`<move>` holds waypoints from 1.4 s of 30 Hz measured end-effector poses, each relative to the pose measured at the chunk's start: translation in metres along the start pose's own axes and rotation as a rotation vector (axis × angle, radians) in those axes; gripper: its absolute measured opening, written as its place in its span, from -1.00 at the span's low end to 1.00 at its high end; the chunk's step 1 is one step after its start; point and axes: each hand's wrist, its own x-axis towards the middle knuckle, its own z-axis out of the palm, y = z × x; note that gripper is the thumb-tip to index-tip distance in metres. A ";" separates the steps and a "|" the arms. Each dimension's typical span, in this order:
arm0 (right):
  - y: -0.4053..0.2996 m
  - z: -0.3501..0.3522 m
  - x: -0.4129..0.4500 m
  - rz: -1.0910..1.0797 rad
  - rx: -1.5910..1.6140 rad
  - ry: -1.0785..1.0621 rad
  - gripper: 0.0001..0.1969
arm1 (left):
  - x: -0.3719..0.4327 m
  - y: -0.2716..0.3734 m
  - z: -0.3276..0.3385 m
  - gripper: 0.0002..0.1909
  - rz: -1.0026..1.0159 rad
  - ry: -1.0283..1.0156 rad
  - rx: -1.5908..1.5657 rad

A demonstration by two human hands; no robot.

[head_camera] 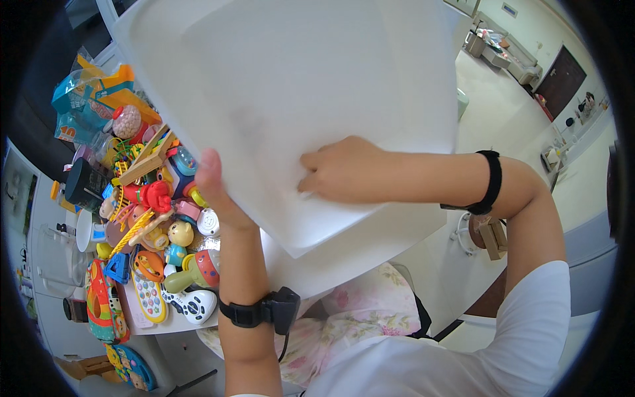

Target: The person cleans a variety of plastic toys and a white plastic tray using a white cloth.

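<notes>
A large white plastic bin [307,84] is tilted up over the white table, its inside facing me. My left hand [213,181] grips the bin's left edge, thumb on the near side and the other fingers hidden behind it. Inside the bin, my right hand [342,171] lies against the surface with its fingers bent. A small whitish bit shows under its fingertips, too indistinct to name; whether the hand holds it cannot be told. Faint greyish smudges mark the bin wall to the left of the right hand.
Left of the bin, many toys crowd the table [173,325]: a game controller [196,305], a toy remote [150,300], a wooden frame [144,166], a dark jar [87,183]. A clear plastic container [59,258] stands beyond. At right, a wooden item [491,238] sits below table level.
</notes>
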 end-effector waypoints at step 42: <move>0.067 -0.011 -0.032 0.375 -0.149 0.425 -0.77 | -0.003 0.004 -0.008 -0.30 0.137 0.092 0.019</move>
